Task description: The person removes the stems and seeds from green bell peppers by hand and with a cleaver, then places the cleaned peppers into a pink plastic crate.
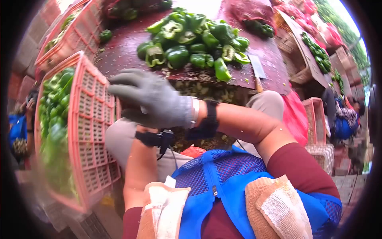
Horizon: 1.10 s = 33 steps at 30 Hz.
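My right hand (149,97), in a grey glove, reaches across to the left with its fingers stretched out and slightly blurred. It holds nothing that I can make out. Beneath it, my left hand is almost wholly hidden; its strapped wrist shows below the glove. Both hands are beside a pink plastic crate (93,119) filled with green peppers (55,115). On the dark red table (119,53), a pile of green peppers (189,40), several cut open, lies beyond my hands. A knife (258,67) rests at the pile's right, handle towards me.
Another pink crate (81,28) stands at the upper left. A red mesh sack (248,12) with peppers lies at the table's far side. Pink bag material (296,117) hangs at the right, near a smaller crate (315,119). Other people sit at both far sides.
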Available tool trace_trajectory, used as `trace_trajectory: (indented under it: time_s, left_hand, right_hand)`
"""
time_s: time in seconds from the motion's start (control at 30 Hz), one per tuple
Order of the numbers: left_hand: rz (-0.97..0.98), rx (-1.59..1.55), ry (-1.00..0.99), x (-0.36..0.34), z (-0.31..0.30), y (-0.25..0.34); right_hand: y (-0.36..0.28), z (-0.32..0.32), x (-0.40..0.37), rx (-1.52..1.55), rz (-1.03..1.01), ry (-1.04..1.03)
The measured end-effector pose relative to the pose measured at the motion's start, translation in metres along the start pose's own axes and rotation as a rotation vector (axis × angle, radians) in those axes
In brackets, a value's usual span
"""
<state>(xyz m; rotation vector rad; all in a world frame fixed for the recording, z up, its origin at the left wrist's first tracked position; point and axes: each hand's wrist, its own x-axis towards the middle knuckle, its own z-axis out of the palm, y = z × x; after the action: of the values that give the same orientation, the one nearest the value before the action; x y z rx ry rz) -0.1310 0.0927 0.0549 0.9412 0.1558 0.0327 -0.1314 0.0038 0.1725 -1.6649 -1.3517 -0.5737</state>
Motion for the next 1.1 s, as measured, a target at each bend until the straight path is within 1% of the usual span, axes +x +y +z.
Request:
trace_trajectory:
  time_s: [0.03,0.07,0.1,0.13,0.17,0.2,0.27,0.3,0.33,0.37,0.4,0.43,0.47,0.53,0.57,0.6,0.67,0.7,0.8,0.83,0.87,0.9,0.93,0.97,1.0,1.03,1.07,1.1]
  left_hand:
    - [-0.007,-0.002,0.041,-0.001,0.001,0.004]
    - [-0.015,0.019,0.07,-0.004,0.003,0.005]
    - [-0.022,0.073,0.104,-0.003,0.005,0.005]
    - [-0.031,0.127,0.137,-0.002,0.007,0.005]
    - [-0.039,0.181,0.171,-0.002,0.009,0.004]
    - [-0.041,0.24,0.12,-0.001,0.013,-0.002]
    - [-0.044,0.36,0.018,0.002,0.024,-0.016]
    - [-0.044,0.375,0.028,0.003,0.026,-0.015]
    - [-0.047,0.405,-0.079,0.006,0.03,-0.035]
    - [-0.06,0.385,-0.082,0.009,0.03,-0.047]
    - [-0.075,0.362,-0.082,0.009,0.033,-0.054]
    - [-0.053,0.324,-0.116,0.009,0.037,-0.057]
    - [-0.053,0.277,-0.145,0.009,0.046,-0.056]
    - [-0.061,0.192,-0.204,0.004,0.065,-0.04]
    - [-0.106,0.166,-0.399,0.001,0.072,-0.025]
    - [-0.126,0.28,-0.456,0.005,0.069,-0.024]
    - [-0.249,0.373,-0.49,0.003,0.07,-0.024]
    - [-0.17,0.346,-0.543,0.003,0.071,-0.032]
    - [-0.033,0.406,-0.41,-0.01,0.078,-0.047]
    - [0.177,0.507,-0.344,-0.011,0.08,-0.057]
    - [0.381,0.716,-0.359,-0.01,0.077,-0.06]
    - [0.584,0.923,-0.369,-0.01,0.076,-0.061]
    - [0.783,1.127,-0.377,-0.012,0.075,-0.064]
    - [0.603,1.098,-0.335,-0.019,0.075,-0.069]
    - [0.299,0.965,-0.319,-0.024,0.081,-0.063]
    - [0.293,1.022,-0.345,-0.023,0.077,-0.064]
    - [0.293,1.08,-0.364,-0.02,0.072,-0.063]
    - [0.373,1.171,-0.372,-0.021,0.073,-0.059]
  right_hand:
    - [0.017,-0.018,-0.025,-0.17,0.084,-0.017]
    - [0.05,-0.037,-0.055,-0.278,0.163,-0.021]
    - [0.071,-0.054,-0.081,-0.456,0.284,-0.002]
    - [0.092,-0.074,-0.112,-0.715,0.415,-0.064]
    - [0.113,-0.088,-0.138,-0.856,0.555,-0.112]
    - [0.131,-0.099,-0.163,-0.996,0.701,-0.157]
    - [0.161,-0.116,-0.202,-0.684,1.067,-0.27]
    - [0.154,-0.115,-0.191,-0.662,1.098,-0.263]
    - [0.162,-0.126,-0.195,-0.552,0.982,-0.138]
    - [0.165,-0.131,-0.201,-0.382,1.033,-0.043]
    - [0.155,-0.135,-0.192,-0.209,1.081,0.046]
    - [0.146,-0.139,-0.187,-0.002,1.056,0.115]
    - [0.129,-0.141,-0.177,0.376,1.129,0.219]
    - [0.089,-0.149,-0.151,0.796,1.095,0.19]
    - [0.084,-0.15,-0.15,0.903,1.098,0.144]
    - [0.077,-0.15,-0.146,0.971,1.091,0.093]
    - [0.083,-0.146,-0.155,0.94,1.066,0.077]
    - [0.085,-0.14,-0.161,0.9,1.073,0.158]
    - [0.088,-0.108,-0.179,0.793,1.104,0.419]
    - [0.074,-0.103,-0.179,0.907,1.218,0.515]
    - [0.063,-0.1,-0.178,1.022,1.332,0.61]
    - [0.078,-0.091,-0.203,1.308,1.295,0.468]
    - [0.077,-0.085,-0.2,1.669,1.314,0.586]
    - [0.076,-0.082,-0.196,1.488,1.329,0.631]
    - [0.071,-0.082,-0.185,1.305,1.337,0.671]
    - [0.066,-0.085,-0.177,1.123,1.337,0.702]
    - [0.064,-0.087,-0.173,1.071,1.31,0.644]
    - [0.063,-0.087,-0.17,1.022,1.285,0.579]
